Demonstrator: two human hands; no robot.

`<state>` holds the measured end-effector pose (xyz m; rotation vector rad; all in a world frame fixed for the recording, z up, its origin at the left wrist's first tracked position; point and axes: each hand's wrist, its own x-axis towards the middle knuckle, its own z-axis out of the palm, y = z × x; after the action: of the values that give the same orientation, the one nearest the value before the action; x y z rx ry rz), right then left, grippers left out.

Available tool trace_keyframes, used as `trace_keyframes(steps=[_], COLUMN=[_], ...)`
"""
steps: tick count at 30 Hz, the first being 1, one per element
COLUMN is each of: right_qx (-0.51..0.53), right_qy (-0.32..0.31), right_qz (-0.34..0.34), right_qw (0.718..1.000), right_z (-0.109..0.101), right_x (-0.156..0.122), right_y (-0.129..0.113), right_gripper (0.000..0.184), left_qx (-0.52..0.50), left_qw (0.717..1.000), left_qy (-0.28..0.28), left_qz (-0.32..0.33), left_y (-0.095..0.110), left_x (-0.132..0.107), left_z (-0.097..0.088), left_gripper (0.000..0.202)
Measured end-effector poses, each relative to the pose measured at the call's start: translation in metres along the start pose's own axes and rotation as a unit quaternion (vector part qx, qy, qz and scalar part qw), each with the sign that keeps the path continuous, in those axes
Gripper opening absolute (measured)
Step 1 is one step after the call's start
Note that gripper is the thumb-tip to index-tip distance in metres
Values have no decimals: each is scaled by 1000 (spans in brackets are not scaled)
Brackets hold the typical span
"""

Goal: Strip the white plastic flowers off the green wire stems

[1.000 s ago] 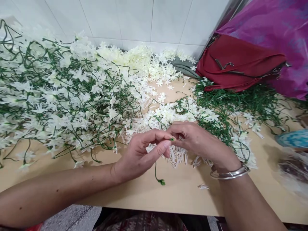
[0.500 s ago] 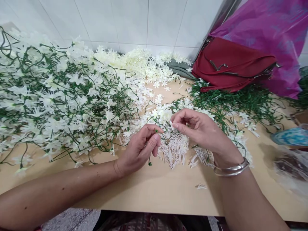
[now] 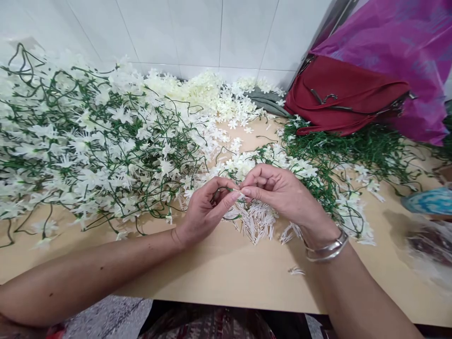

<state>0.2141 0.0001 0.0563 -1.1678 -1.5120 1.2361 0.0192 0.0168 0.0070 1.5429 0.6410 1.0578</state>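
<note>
My left hand [image 3: 214, 205] pinches a thin green artificial flower stem [image 3: 226, 189] between thumb and forefinger. Fingertip to fingertip with it, my right hand [image 3: 273, 190] is closed on a small white piece, mostly hidden by the fingers, that meets the stem's end. Under and behind both hands lie loose white flower heads [image 3: 243, 165] and a heap of white stamens [image 3: 258, 220]. To the left spreads a big pile of white flowers on green stems [image 3: 106, 150].
Bare green stems [image 3: 356, 148] lie at the right, below a red bag [image 3: 346, 96] and a purple plastic bag [image 3: 399, 42]. A blue-and-white item [image 3: 427, 201] and a clear plastic bag [image 3: 432, 247] sit at the right edge. A tiled wall [image 3: 197, 33] stands behind the table [image 3: 226, 268].
My hands have come together; the right moved left and met the left hand's fingertips. The white piece now touches the end of the green stem. The view has shifted slightly.
</note>
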Motion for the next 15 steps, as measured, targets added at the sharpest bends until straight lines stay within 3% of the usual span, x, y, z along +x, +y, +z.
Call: trace_keyframes(steps=[4,8,11,15], right_qx=[-85,-246,-348,-327], right_qy=[11,-101,-121,-98], right_qz=[-28,1,-11,-38], right_qw=[996,964,929,939], right_z=[-11,-25,-28,-28], right_x=[-3,-8,-8,-7], right_y=[-4,1,8,7], right_gripper=[25,7,11,11], left_qx=[-7,-37,-45,-55], left_qw=[999,996,993,992], left_qy=[40,50,51,60], left_qz=[-13,-60,-95,-100], left_y=[3,4,2,0], left_x=[2,3,4,6], left_z=[1,1,2,2], left_gripper=[17,20,20,23])
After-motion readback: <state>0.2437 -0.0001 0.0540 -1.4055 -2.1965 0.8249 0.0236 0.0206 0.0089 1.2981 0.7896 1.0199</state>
